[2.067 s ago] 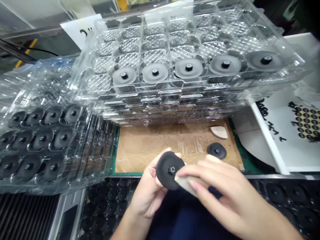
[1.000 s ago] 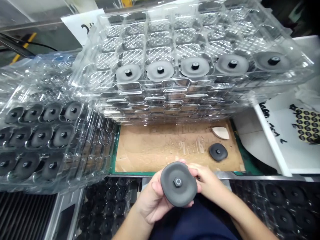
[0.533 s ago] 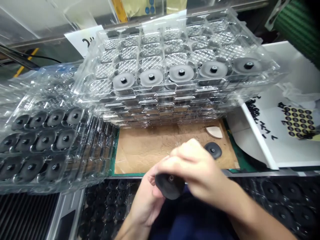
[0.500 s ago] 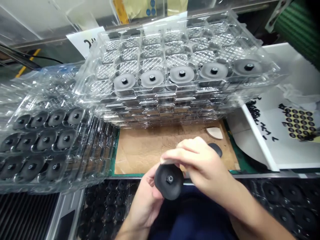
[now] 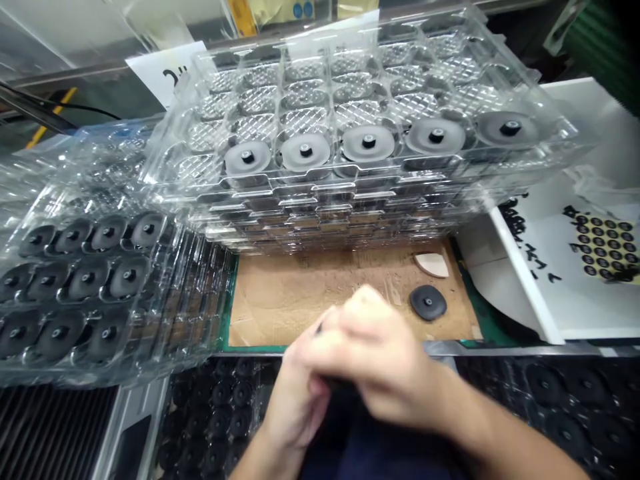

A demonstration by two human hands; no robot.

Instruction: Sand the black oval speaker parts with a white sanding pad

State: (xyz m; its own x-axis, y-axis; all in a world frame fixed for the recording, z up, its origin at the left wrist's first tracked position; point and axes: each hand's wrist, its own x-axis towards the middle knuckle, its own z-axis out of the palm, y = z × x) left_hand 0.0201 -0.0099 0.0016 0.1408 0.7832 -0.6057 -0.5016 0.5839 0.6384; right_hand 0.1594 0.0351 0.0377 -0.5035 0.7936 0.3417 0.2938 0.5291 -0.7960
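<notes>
My left hand [image 5: 297, 380] and my right hand [image 5: 383, 353] are pressed together in front of my body, over the near edge of the cardboard. Both are closed, the right one folded over the left and slightly blurred. Only a small dark sliver of the black round disc [image 5: 319, 329] shows between the fingers; the rest of it is covered. Another black disc [image 5: 429, 302], with a small central stub, lies on the cardboard [image 5: 280, 293] to the right of my hands. Behind that disc is a pale wedge-shaped piece [image 5: 433, 265].
Stacked clear plastic trays [image 5: 310, 123] stand ahead, black discs in the top tray's front row. More trays with discs [image 5: 87, 280] are at left. A white bin [image 5: 540, 293] at right holds a sheet of round black pieces [image 5: 607, 247]. Filled dark trays [image 5: 215, 413] sit below.
My right hand has closed over the disc, which was plainly visible in my left hand before. The disc on the cardboard, partly covered earlier, now shows fully. The view has shifted slightly.
</notes>
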